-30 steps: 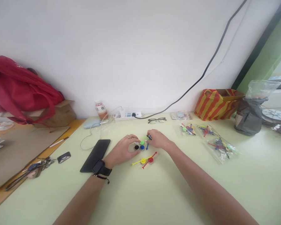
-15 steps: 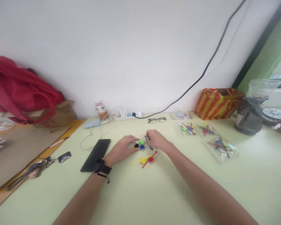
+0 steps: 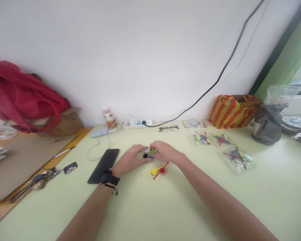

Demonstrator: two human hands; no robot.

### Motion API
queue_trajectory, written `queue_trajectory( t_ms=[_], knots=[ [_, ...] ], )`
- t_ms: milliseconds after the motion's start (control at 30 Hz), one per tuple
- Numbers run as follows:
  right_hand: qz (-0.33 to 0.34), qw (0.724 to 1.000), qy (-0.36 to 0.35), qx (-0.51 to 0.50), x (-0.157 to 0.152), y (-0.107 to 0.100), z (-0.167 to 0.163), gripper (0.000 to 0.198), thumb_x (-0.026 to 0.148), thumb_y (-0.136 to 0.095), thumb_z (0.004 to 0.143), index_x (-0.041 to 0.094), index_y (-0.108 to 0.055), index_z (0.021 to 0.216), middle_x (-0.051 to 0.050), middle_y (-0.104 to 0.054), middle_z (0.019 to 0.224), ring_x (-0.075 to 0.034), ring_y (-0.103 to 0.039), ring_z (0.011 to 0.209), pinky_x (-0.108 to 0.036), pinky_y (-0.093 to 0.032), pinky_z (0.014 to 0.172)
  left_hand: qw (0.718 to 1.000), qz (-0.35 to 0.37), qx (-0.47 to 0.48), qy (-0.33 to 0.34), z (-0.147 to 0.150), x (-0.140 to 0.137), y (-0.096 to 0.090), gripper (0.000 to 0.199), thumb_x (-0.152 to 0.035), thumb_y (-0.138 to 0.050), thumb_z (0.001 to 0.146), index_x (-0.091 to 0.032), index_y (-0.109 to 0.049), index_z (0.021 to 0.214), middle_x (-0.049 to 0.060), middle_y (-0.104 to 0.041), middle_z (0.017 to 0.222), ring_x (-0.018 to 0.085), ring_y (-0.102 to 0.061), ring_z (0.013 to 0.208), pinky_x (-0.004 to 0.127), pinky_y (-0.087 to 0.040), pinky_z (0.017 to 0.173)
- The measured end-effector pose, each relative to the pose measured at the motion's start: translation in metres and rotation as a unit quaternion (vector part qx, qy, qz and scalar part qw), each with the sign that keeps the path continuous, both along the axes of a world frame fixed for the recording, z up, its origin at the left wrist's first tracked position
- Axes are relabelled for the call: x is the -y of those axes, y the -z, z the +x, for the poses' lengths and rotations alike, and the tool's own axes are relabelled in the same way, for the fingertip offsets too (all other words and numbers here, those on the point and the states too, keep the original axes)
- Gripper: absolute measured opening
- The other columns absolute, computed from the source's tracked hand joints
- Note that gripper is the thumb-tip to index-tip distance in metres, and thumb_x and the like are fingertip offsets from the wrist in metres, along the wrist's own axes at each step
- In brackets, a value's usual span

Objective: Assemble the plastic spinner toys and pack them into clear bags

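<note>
My left hand (image 3: 131, 157) curves round the left side of a small cluster of round plastic bases, thumb and fingers apart. In that cluster are a white base (image 3: 146, 151), a black base (image 3: 145, 156) and a blue base (image 3: 151, 156), the blue one partly covered. My right hand (image 3: 164, 152) pinches a small green plastic piece (image 3: 153, 151) over the right side of the cluster; its lower part is hidden. Nearer me stand a yellow arrow spinner (image 3: 154, 171) and a red arrow spinner (image 3: 162, 170), side by side, each with its arrow on a round base.
Clear bags of spinner parts (image 3: 238, 157) lie at the right. Glasses (image 3: 169, 128), a power strip (image 3: 137, 124) and a bottle (image 3: 109, 117) are by the wall. A black phone-like slab (image 3: 104, 166) lies beside my left wrist; keys (image 3: 41, 179) lie farther left.
My right hand has moved left from beside the cluster to over its green and blue bases. The blue and green pieces it was touching are now mostly hidden. My left hand stays nearly still.
</note>
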State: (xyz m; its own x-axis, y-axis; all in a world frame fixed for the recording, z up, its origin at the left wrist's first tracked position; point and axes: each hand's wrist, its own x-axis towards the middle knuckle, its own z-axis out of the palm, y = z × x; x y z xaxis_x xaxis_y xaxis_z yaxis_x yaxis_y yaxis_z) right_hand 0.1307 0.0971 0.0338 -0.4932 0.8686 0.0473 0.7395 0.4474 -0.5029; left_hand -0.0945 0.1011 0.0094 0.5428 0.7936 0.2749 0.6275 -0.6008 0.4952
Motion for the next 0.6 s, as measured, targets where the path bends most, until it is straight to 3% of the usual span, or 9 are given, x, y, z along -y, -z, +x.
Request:
queue_trajectory(
  t_ms=[167, 367, 467, 600],
  knots=[
    [0.014, 1.0, -0.008, -0.006, 0.004, -0.014, 0.006, 0.012, 0.023, -0.07, 0.088, 0.02, -0.069, 0.099, -0.006, -0.069, 0.107, -0.02, -0.062, 0.097, -0.028, -0.04, 0.073, 1.0, -0.013, 0.01, -0.013, -0.005, -0.001, -0.001, 0.045, -0.052, -0.071, 0.088, -0.028, -0.07, 0.127, 0.007, -0.072, 0.126, 0.027, -0.067, 0.111, 0.041, -0.054, 0.097],
    [-0.153, 0.971, -0.177, 0.039, 0.011, -0.026, 0.005, 0.013, 0.025, -0.078, 0.076, 0.021, -0.071, 0.087, 0.001, -0.069, 0.084, -0.013, -0.06, 0.067, -0.024, -0.04, 0.057, 1.0, 0.0, 0.016, -0.017, 0.0, -0.004, 0.006, 0.04, -0.049, -0.069, 0.091, -0.029, -0.072, 0.125, 0.006, -0.074, 0.122, 0.027, -0.066, 0.113, 0.043, -0.052, 0.1],
    [-0.153, 0.974, -0.159, 0.056, 0.01, -0.025, 0.004, 0.006, 0.016, -0.07, 0.076, 0.02, -0.069, 0.08, 0.001, -0.069, 0.08, -0.014, -0.061, 0.067, -0.024, -0.04, 0.055, 0.999, 0.003, 0.02, -0.034, 0.001, -0.005, 0.009, 0.042, -0.05, -0.068, 0.092, -0.028, -0.07, 0.127, 0.007, -0.074, 0.12, 0.027, -0.066, 0.112, 0.042, -0.052, 0.1],
    [-0.132, 0.984, -0.122, -0.009, 0.007, -0.027, 0.01, 0.008, 0.013, -0.064, 0.076, 0.019, -0.067, 0.08, -0.001, -0.071, 0.083, -0.014, -0.062, 0.069, -0.023, -0.043, 0.057, 0.993, 0.009, 0.078, -0.088, 0.001, -0.005, 0.005, 0.038, -0.05, -0.057, 0.1, -0.026, -0.068, 0.128, 0.007, -0.073, 0.123, 0.024, -0.067, 0.109, 0.039, -0.054, 0.094]
  ],
)
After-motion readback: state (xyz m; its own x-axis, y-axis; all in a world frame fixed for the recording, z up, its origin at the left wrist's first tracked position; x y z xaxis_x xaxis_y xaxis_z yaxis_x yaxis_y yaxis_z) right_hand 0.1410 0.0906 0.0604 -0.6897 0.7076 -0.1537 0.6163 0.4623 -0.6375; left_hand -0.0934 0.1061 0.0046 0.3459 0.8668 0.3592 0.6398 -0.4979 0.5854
